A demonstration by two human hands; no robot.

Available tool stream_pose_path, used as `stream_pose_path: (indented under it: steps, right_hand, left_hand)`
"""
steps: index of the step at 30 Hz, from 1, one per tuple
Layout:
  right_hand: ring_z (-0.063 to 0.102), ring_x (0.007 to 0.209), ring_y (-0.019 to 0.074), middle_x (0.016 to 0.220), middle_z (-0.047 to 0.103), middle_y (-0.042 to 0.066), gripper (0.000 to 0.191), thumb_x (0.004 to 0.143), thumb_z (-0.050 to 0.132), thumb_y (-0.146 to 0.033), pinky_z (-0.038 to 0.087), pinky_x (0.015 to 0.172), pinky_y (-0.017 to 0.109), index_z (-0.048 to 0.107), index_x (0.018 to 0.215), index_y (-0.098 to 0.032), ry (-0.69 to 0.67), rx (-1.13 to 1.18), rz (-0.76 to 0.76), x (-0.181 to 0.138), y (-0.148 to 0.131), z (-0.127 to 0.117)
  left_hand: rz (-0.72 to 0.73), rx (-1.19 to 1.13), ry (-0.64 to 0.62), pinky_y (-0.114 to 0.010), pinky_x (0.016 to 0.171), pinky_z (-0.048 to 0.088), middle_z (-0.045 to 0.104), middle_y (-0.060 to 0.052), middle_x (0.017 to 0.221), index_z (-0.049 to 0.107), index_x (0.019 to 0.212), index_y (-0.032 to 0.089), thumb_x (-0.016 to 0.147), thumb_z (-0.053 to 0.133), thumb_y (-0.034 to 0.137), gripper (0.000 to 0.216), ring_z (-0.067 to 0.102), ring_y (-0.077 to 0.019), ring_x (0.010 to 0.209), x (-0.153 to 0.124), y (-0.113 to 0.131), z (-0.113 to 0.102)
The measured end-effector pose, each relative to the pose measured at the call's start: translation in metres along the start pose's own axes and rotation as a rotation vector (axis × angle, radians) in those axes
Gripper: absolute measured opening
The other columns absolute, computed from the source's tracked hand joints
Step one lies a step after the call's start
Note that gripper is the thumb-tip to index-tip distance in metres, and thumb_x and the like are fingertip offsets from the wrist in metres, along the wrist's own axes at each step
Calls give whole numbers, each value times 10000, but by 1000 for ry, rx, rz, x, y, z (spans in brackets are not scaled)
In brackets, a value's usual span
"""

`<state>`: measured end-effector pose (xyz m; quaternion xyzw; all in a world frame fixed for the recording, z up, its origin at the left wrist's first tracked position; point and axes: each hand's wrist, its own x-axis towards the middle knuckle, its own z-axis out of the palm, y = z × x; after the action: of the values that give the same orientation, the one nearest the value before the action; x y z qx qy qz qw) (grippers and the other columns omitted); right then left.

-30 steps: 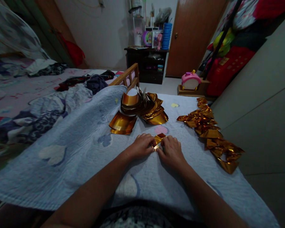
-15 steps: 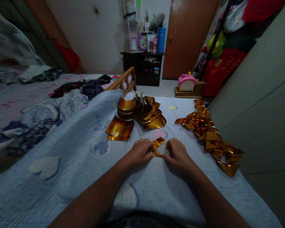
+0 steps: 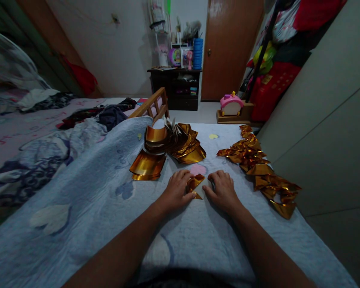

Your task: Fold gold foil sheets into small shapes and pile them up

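A small folded piece of gold foil paper (image 3: pixel 195 183) lies on the blue bedcover in front of me, with a pale patch showing at its right. My left hand (image 3: pixel 177 188) is closed on its left side, thumb at the lower edge. Just right of the paper, my right hand (image 3: pixel 222 188) rests with thumb and fingers apart and nothing visible between them. Beyond my left hand sits a fanned stack of gold foil sheets (image 3: pixel 156 160), curled and overlapping. Off to the right stretches a row of folded gold foil pieces (image 3: pixel 258 168).
The blue bedcover (image 3: pixel 195 240) spreads under everything, with a wooden bed rail (image 3: pixel 148 105) behind the stack. Rumpled clothes (image 3: pixel 112 116) lie at the left. A pale cabinet side (image 3: pixel 324 132) borders the right. A pink toy (image 3: pixel 231 105) stands on the floor beyond.
My right hand has loosened from the gold foil paper and sits slightly apart from it. The left hand stays on the paper, whose folded flap looks broader. The whole view has shifted slightly.
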<state>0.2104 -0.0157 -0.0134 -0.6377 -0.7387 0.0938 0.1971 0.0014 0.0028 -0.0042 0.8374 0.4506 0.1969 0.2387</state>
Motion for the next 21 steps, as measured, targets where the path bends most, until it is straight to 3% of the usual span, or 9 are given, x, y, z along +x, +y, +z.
stream_pose_path:
  steps: [4, 10, 14, 18, 21]
  right_hand:
    - [492, 990, 275, 1027, 587, 92, 184, 849, 648, -323, 362, 849, 386, 618, 973, -191, 2, 11, -16, 2, 1, 3]
    - [516, 923, 248, 942, 594, 65, 122, 779, 606, -244, 390, 812, 364, 553, 880, -202, 62, 277, -15, 6, 3, 4]
    - [521, 727, 177, 783, 560, -2, 86, 809, 542, -278, 402, 683, 303, 499, 850, -216, 4, 594, 6, 7, 0, -1]
    - [505, 674, 159, 752, 538, -17, 167, 794, 558, -354, 401, 620, 281, 530, 870, -207, 41, 768, 97, 10, 0, -3]
    - [484, 633, 152, 726, 520, -28, 242, 763, 586, -398, 389, 571, 270, 538, 902, -206, 57, 834, 176, 12, 5, -1]
  left_hand:
    - [85, -51, -26, -473, 1120, 349, 535, -108, 1321, 560, 1140, 199, 798, 700, 175, 370, 448, -288, 1270, 3, -1, -1]
    - [90, -228, -33, -358, 911, 473, 561, -47, 1055, 550, 900, 190, 755, 740, 178, 240, 539, -213, 1008, 6, 3, -6]
    - [41, -411, -28, -308, 841, 499, 494, -51, 1132, 592, 988, 190, 713, 805, 253, 353, 535, -196, 1016, 5, 1, -4]
    - [-19, -596, -50, -287, 800, 510, 483, -60, 1174, 637, 1070, 198, 654, 864, 323, 490, 552, -200, 1029, 4, -1, -2]
    - [-67, -783, -79, -268, 725, 500, 536, -59, 1140, 660, 1102, 202, 785, 760, 440, 409, 588, -154, 877, 3, 1, -2]
